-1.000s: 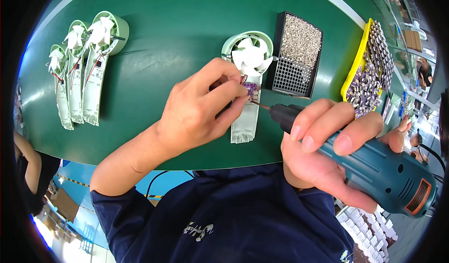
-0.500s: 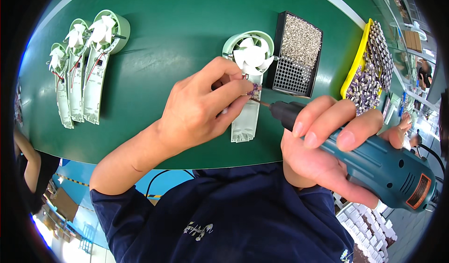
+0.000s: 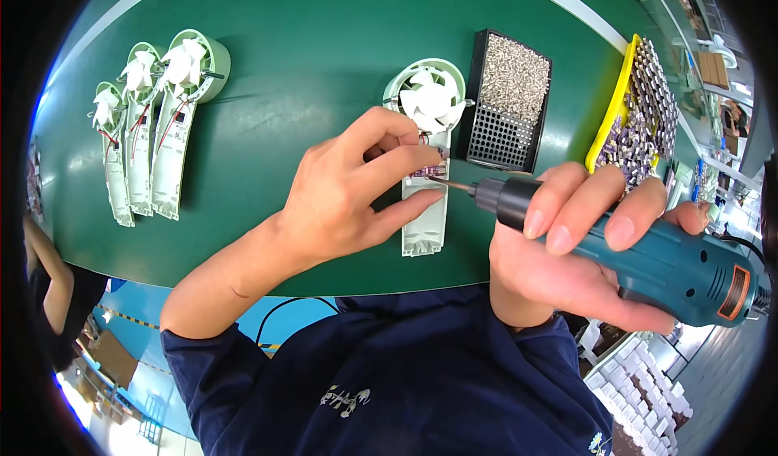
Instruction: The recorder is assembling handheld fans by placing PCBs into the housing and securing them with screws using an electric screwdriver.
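Barely anything has moved: right hand [image 3: 583, 253] stays clamped on the electric screwdriver [image 3: 648, 249], left hand [image 3: 352, 188] fingers pinching the handheld fan half [image 3: 425, 172] at centre frame.

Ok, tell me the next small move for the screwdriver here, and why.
Probably press the electric screwdriver straight in and drive: its bit tip already meets the small circuit board in the fan housing, which the left hand pins down.

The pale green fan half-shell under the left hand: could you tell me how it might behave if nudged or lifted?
The fan half-shell looks like thin moulded plastic, so probably light and fairly stiff. Lying flat on the green table, it seems unlikely to roll. It may slide easily, which could be why the left hand pins it while the screwdriver presses in.
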`<action>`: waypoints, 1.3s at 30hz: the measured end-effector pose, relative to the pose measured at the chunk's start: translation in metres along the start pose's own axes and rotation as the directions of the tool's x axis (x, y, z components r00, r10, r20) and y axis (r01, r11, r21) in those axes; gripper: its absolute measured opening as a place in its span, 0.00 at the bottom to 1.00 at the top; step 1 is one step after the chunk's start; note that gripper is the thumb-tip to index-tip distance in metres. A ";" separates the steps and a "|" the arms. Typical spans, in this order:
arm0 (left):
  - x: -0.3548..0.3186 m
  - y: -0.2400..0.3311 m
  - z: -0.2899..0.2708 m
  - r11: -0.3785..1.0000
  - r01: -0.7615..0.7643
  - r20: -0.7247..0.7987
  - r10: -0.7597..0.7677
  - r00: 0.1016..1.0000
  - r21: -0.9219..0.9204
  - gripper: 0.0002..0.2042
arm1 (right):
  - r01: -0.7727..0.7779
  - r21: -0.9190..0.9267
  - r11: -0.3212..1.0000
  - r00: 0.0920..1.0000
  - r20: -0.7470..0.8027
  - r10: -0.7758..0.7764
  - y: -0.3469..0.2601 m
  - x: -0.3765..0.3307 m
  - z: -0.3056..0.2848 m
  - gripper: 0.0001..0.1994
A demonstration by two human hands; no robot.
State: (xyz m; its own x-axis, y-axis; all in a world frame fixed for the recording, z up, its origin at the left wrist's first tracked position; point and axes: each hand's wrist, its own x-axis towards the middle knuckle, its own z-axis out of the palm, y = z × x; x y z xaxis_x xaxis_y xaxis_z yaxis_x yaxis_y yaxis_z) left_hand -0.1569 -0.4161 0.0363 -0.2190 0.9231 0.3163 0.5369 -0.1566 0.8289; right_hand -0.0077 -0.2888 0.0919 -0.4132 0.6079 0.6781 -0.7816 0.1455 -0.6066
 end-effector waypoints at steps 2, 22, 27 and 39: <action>0.000 -0.002 0.001 1.000 0.008 -0.004 -0.008 1.000 -0.007 0.18 | -0.003 -0.001 1.000 1.000 0.002 0.003 -0.002 0.000 -0.001 0.45; -0.001 -0.010 0.004 0.984 -0.166 -0.100 0.172 0.980 0.067 0.11 | -0.034 0.013 0.999 0.999 -0.008 0.034 -0.005 0.006 -0.006 0.43; 0.002 -0.010 0.003 0.980 -0.188 -0.098 0.193 0.976 0.058 0.11 | -0.064 0.016 0.998 0.995 -0.074 0.065 0.000 0.004 0.001 0.43; 0.002 -0.005 0.002 0.988 -0.143 -0.072 0.147 0.986 0.054 0.18 | 0.011 0.026 1.000 1.000 0.006 -0.011 0.003 0.004 0.001 0.44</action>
State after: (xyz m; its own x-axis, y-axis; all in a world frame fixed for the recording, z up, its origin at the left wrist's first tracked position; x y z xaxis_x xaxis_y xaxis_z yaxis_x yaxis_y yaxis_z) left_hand -0.1586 -0.4125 0.0316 -0.1961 0.8621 0.4673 0.6057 -0.2683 0.7491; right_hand -0.0117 -0.2868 0.0934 -0.4073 0.6018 0.6870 -0.7977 0.1319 -0.5885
